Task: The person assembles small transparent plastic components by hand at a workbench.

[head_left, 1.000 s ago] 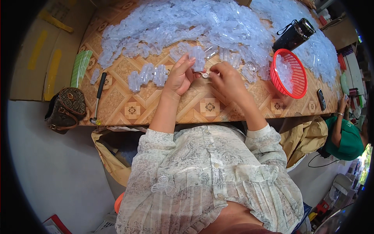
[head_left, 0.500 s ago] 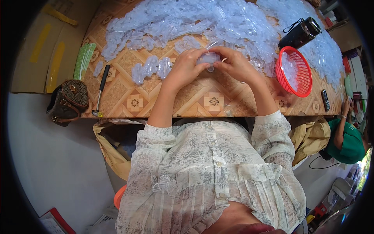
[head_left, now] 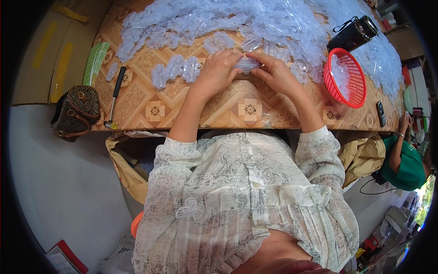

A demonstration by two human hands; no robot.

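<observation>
Between my two hands, over the patterned tabletop point(head_left: 219, 112), is a clear plastic piece point(head_left: 247, 64), short and ribbed. My left hand point(head_left: 220, 71) grips its left end with thumb and fingers. At its right end my right hand point(head_left: 272, 72) holds it the same way. The fingers cover part of it. To the left of my left hand, several similar clear plastic pieces point(head_left: 175, 68) lie in a row. Beyond the hands spreads a large heap of clear plastic pieces point(head_left: 228, 16).
A red basket point(head_left: 363, 86) with small clear parts stands at the right, near a black flask point(head_left: 353, 34) and a phone point(head_left: 381, 113). At the left lie a hammer point(head_left: 117, 91), a brown bag point(head_left: 77, 109) and a cardboard box point(head_left: 39, 59). A person in green point(head_left: 401, 160) works at far right.
The clear piece between my fingers has turned and sits slightly lower against the tabletop. Both hands stay close together around it. The whole view has shifted a little.
</observation>
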